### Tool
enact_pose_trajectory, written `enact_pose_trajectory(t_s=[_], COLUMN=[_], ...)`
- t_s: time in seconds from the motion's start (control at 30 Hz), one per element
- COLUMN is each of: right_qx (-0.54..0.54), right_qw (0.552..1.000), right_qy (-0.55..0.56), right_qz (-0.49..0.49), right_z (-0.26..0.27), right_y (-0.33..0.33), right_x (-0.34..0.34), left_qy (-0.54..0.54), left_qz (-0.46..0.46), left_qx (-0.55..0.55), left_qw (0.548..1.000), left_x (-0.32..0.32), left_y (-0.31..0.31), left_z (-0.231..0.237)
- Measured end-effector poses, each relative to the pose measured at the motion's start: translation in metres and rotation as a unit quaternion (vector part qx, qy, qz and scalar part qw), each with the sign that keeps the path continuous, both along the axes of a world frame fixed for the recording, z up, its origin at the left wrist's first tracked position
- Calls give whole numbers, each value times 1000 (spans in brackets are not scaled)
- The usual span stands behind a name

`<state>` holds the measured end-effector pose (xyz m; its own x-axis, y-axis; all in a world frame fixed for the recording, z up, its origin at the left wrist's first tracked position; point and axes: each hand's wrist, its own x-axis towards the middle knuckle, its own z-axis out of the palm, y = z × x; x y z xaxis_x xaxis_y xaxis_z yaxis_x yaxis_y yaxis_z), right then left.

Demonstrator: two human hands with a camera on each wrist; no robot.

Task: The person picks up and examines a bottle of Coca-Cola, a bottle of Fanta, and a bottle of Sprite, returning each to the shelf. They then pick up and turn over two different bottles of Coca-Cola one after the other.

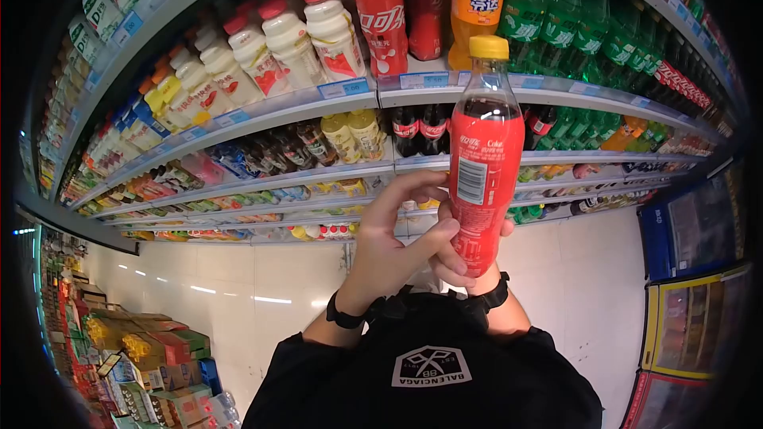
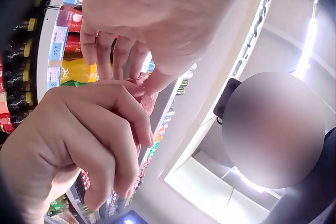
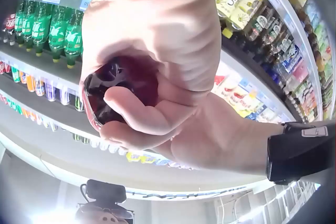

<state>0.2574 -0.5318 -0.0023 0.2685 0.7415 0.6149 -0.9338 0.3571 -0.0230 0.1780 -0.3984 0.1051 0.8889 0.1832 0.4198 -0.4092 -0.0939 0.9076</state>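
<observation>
- Bottle [image 1: 486, 191] with a red label and yellow cap stood out in front of the shelf [image 1: 421, 96], held in the hands, cap at the far end, base toward the person.
- Its printed barcode faced the head camera, and dark liquid showed above the label.
- The right hand [image 3: 152, 40] gripped the bottle's lower part, its fingers curled round the body; the right wrist view looked onto the base within that hold.
- The left hand [image 1: 389, 242] lay at the bottle's left side, forefinger arched toward the far side, thumb bent in lower down, with a wide gap between the two.
- Whether the left fingers pinched the bottle or only touched it, I could not tell, since their tips were partly hidden.
- Both forearms came up from the near side, bent inward so the wrists met close together, each with a black band.
- On the far shelf, white bottles [image 1: 294, 40] stood to the left, an orange bottle [image 1: 477, 4] just beyond the held one, and green bottles [image 1: 556, 24] to the right.
</observation>
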Motion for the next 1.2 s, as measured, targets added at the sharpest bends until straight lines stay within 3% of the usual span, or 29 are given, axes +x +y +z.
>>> enact_pose_trajectory(t_s=[0.03, 0.07, 0.1, 0.13, 0.17, 0.2, 0.23, 0.3, 0.33, 0.43, 0.5, 0.57, 0.6, 0.63, 0.7, 0.73, 0.83, 0.87, 0.9, 0.97, 1.0, 1.1, 1.17, 1.2], right_qx=[-35, -118, -116, -213, -301, -348, -456, -471, -475, -442, -424, -401, -376, -354, -269, -293, -281, -288, -307, -315, -321, -304, -306, -295], right_qw=[998, 981, 981, 933, 857, 823, 683, 500, 455, 423, 493, 491, 393, 411, 322, 365, 308, 191, 251, 259, 217, 240, 210, 269], right_qy=[-34, -89, -106, -174, -235, -276, -348, -417, -459, -471, -428, -435, -475, -448, -454, -422, -434, -466, -452, -456, -470, -410, -436, -406], right_qz=[-30, -126, -117, -234, -346, -354, -453, -595, -597, -636, -627, -639, -691, -711, -786, -777, -799, -814, -799, -791, -793, -826, -820, -822], right_z=[-2, 2, 13, 23, 29, 23, 20, 28, 28, 34, 34, 33, 24, 32, 47, 57, 70, 80, 78, 82, 91, 85, 86, 85], right_y=[-2, -5, -6, -6, -7, -15, -17, -10, -12, -15, -17, -23, -25, -24, -7, -4, 6, 9, 13, 22, 24, 42, 50, 55], right_x=[6, 10, 13, 16, 18, 26, 23, 34, 43, 53, 57, 70, 85, 89, 105, 106, 130, 135, 141, 155, 155, 173, 178, 180], left_qy=[-4, -5, -1, -6, -7, 8, 1, -22, -32, -71, -113, -125, -154, -157, -228, -225, -225, -229, -238, -248, -250, -301, -322, -323], left_qz=[16, 26, 41, 53, 64, 37, 46, 39, 30, 62, 31, -9, -15, -13, -2, 62, 282, 284, 319, 356, 387, 442, 468, 469], left_qx=[20, 41, 69, 102, 136, 125, 122, 1, -13, 72, 222, 267, 292, 290, 294, 320, 368, 366, 372, 375, 379, 382, 405, 403], left_qw=[1000, 999, 997, 993, 989, 991, 991, 999, 999, 993, 968, 956, 944, 944, 928, 918, 857, 856, 839, 819, 803, 754, 717, 717], left_x=[2, 5, 6, 8, 11, 14, 20, 34, 40, 57, 70, 81, 91, 101, 122, 137, 169, 179, 188, 202, 206, 226, 236, 242], left_y=[0, 2, 2, 1, 0, -1, -6, -16, -16, -12, 1, 6, 12, 20, 39, 47, 56, 57, 57, 54, 51, 53, 57, 59], left_z=[1, 0, -2, 0, 4, 10, 6, -11, -17, -17, -2, 10, 7, 4, -6, -18, -46, -53, -55, -60, -64, -86, -95, -99])
